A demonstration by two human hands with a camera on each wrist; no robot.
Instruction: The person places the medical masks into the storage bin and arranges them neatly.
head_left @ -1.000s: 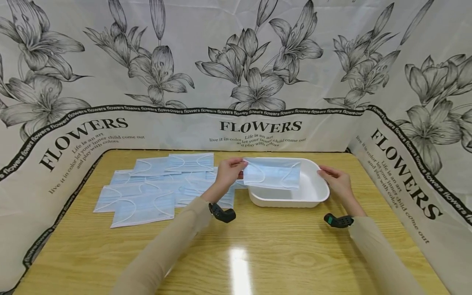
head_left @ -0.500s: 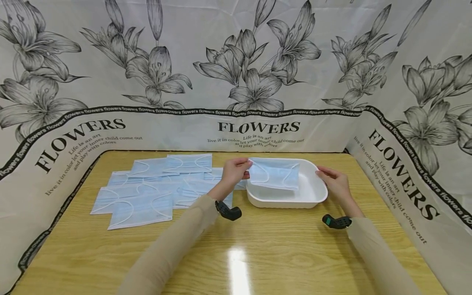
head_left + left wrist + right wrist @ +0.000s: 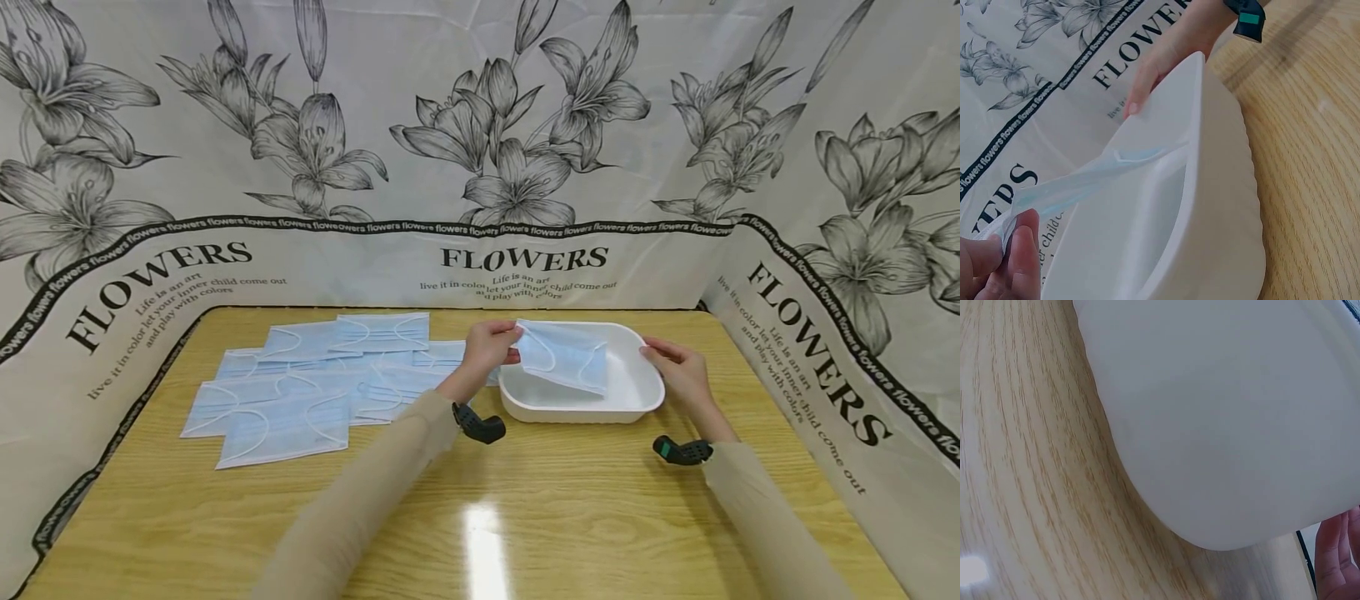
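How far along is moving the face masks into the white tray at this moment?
Done: nothing lies flat in the white tray yet. In hand: the left hand pinches one blue face mask over the tray, while the right hand touches its rim. Left: the pile of masks on the table.

The left hand (image 3: pixel 491 344) has lowered the mask (image 3: pixel 564 357) into the tray (image 3: pixel 645 400).

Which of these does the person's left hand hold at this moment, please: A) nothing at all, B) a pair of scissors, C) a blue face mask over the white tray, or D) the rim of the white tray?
C: the left hand pinches one end of the blue face mask, which slopes down into the white tray, while the right hand rests at the tray's far rim.
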